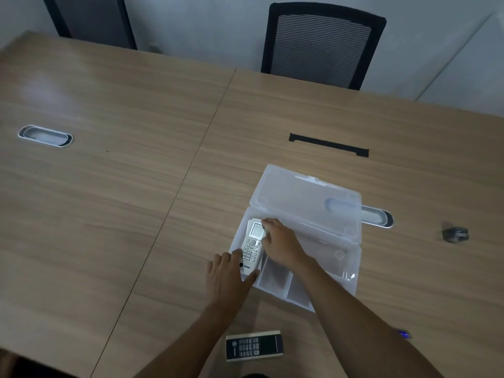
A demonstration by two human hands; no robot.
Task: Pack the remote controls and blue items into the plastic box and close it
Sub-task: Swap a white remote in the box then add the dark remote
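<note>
A clear plastic box [346,266] lies open on the wooden table, its lid [305,197] folded back flat. A white remote control [252,246] rests in the box's left compartment. My right hand [281,241] holds the remote's upper end by the screen. Fingers of my left hand [229,274] touch its lower end at the box's left edge. A black remote with a gold rim [254,345] lies on the table near the front edge, between my forearms. A small blue item [404,334] shows just past my right forearm.
A small dark object [455,234] sits at the right. Oval cable grommets [45,135] [377,215] and a black slot cover [328,144] are set in the table. A black mesh chair [321,45] stands at the far side.
</note>
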